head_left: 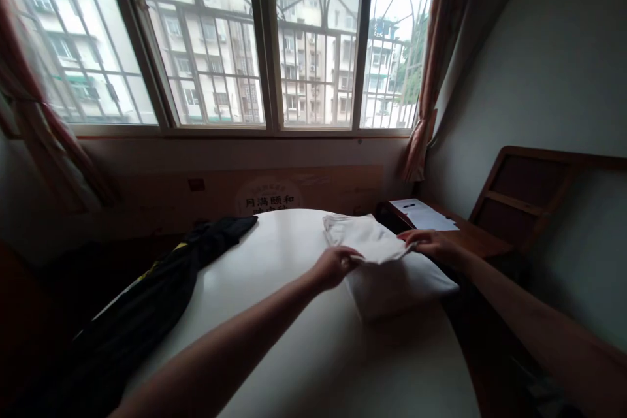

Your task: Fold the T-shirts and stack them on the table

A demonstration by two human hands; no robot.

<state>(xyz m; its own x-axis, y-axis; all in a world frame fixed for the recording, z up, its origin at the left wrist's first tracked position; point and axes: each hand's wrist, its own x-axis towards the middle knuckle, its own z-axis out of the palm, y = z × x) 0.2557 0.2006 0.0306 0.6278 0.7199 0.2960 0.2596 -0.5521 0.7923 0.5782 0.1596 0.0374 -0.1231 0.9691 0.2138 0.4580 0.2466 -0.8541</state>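
Note:
A white cloth (375, 238) lies partly folded at the right side of a round white table (274, 274). My left hand (337, 266) pinches the near left edge of its upper layer. At the right, my right hand (425, 243) grips the other end of that same edge between thumb and fingers. The edge is raised a little between the two hands, and a lower layer of the cloth spreads beneath it toward me and to the right.
Dark clothing (171, 287) with a yellow stripe drapes over the table's left side. Papers (424, 214) lie on a wooden surface at the right, beside a wooden chair frame (519, 199). A cardboard panel (215, 192) stands below the barred window.

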